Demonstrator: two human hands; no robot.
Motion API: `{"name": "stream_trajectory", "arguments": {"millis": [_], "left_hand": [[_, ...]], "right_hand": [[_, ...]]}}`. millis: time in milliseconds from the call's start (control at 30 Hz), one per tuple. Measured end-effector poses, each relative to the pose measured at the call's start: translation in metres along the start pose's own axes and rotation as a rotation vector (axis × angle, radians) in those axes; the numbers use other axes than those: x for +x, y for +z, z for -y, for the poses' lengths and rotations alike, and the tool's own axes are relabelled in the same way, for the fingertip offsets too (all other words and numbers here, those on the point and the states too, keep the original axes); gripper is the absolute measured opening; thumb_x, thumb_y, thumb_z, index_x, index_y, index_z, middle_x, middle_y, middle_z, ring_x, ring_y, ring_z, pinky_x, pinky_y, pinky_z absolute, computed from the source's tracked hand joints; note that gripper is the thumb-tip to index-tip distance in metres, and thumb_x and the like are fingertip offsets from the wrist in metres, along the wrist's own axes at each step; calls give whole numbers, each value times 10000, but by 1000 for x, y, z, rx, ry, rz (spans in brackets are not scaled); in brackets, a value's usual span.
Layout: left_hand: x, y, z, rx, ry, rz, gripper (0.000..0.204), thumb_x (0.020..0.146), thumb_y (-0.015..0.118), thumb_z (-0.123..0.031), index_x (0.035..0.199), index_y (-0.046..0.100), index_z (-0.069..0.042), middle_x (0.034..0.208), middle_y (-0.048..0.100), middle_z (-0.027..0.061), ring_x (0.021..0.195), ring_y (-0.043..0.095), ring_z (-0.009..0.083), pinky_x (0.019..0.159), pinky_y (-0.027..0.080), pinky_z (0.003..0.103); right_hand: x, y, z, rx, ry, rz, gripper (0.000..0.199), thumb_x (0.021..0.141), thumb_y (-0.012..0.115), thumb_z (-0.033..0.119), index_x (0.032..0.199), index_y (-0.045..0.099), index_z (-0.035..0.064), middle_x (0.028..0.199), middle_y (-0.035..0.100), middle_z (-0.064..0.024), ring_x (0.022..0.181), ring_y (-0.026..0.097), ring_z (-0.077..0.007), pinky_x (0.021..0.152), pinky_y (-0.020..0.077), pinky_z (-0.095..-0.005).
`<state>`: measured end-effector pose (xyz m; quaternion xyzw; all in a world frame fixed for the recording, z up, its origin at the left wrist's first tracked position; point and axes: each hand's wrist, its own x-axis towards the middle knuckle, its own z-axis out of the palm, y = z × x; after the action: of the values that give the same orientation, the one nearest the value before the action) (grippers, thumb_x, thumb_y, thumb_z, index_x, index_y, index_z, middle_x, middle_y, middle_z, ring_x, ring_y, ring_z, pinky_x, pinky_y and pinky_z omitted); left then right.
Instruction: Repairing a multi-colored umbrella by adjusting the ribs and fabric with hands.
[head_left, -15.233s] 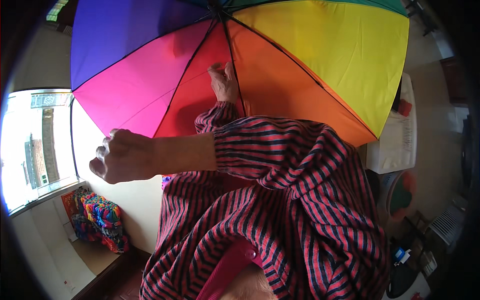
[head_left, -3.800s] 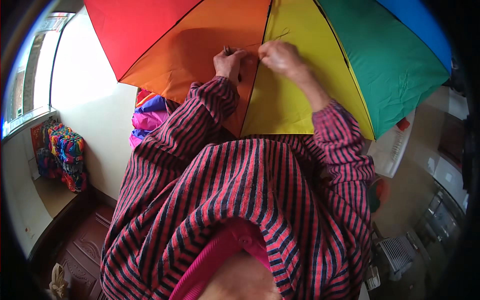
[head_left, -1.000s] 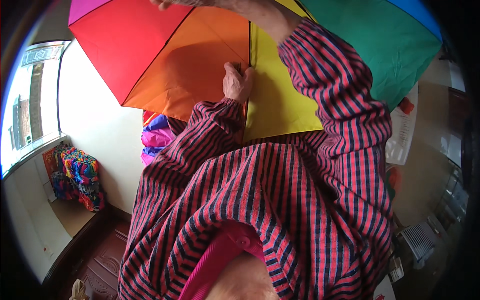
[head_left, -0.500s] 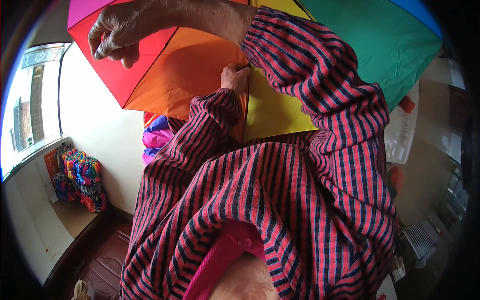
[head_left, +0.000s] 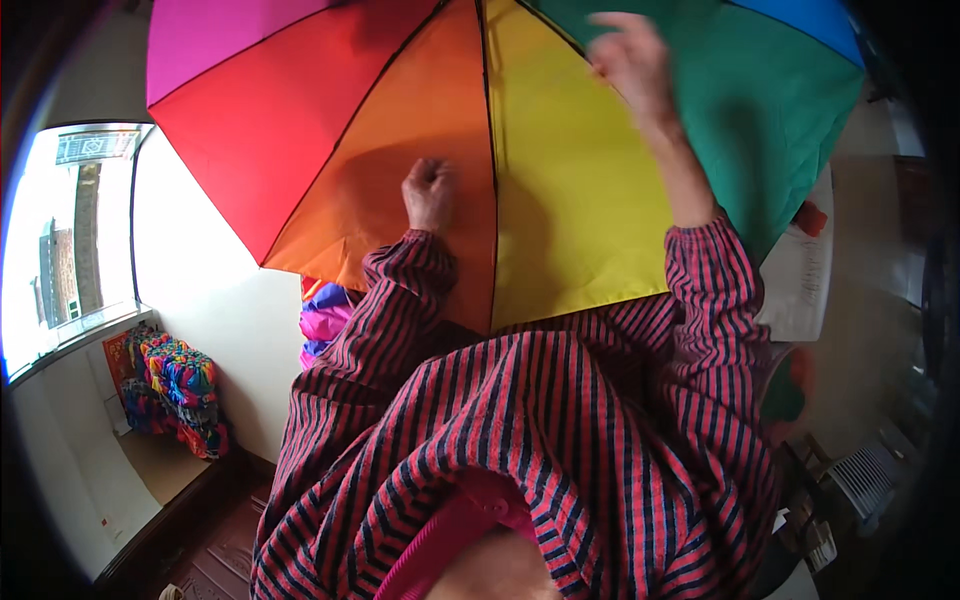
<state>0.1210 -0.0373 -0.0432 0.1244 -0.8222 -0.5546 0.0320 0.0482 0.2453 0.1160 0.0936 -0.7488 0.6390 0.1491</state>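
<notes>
A rainbow umbrella [head_left: 580, 210] spreads open in front of me, its coloured panels divided by dark ribs and seams. Over the orange panel, close to the orange-yellow seam, my left hand [head_left: 430, 192] is closed with its fingers curled in. Whatever it may grip is too small or hidden to make out. My right hand [head_left: 635, 65] is raised at the upper right, in front of the yellow and green panels. Its fingers are bent but smeared by motion, so what they hold, if anything, does not show. Both arms wear striped sleeves.
Bundles of multicoloured yarn or fabric [head_left: 180, 385] rest at the left below a bright window [head_left: 70, 230]. Purple and pink fabric [head_left: 325, 320] shows under the umbrella's left edge. A white sheet or board [head_left: 800, 285] and a grey slatted object [head_left: 862, 480] are at the right.
My right hand has swung from the upper left across to the upper right. My left hand has come off the seam, moving slightly left and down. The umbrella sits slightly lower in view.
</notes>
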Motion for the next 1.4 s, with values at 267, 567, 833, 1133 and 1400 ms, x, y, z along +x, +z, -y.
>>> {"name": "stream_trajectory", "arguments": {"millis": [267,567,833,1133,1400], "left_hand": [[66,9,-89,-353,-75,-11,199,859,552,-80,1020,617,17,892,670,125,450,410,68,404,336,240],[89,48,-113,-542,-329,167,205,875,556,-78,1040,610,32,879,654,132,452,357,70,403,322,233],[98,54,-118,-519,-416,182,187,883,559,-87,992,616,53,853,642,118,480,376,81,410,327,236],[104,54,-116,-554,-446,141,112,855,556,-50,869,611,47,722,611,101,439,371,93,382,306,246],[99,76,-131,-323,-515,121,127,847,554,-88,793,580,24,573,447,24,433,369,117,387,296,277]], "right_hand": [[15,15,-67,-350,-113,-65,72,815,582,46,843,648,40,777,662,-46,704,623,-150,667,493,-280],[27,95,-99,-950,-149,-97,82,784,604,124,762,633,51,728,647,-133,667,645,-312,588,508,-416],[15,101,-109,-850,-139,113,104,760,608,122,701,596,37,687,634,-156,688,644,-327,595,509,-431],[25,89,-111,-868,-256,319,183,833,506,155,717,611,59,709,634,-175,679,652,-309,582,511,-418],[34,81,-124,-847,-475,371,108,817,511,125,804,586,49,766,603,-187,685,639,-326,569,510,-417]]}}
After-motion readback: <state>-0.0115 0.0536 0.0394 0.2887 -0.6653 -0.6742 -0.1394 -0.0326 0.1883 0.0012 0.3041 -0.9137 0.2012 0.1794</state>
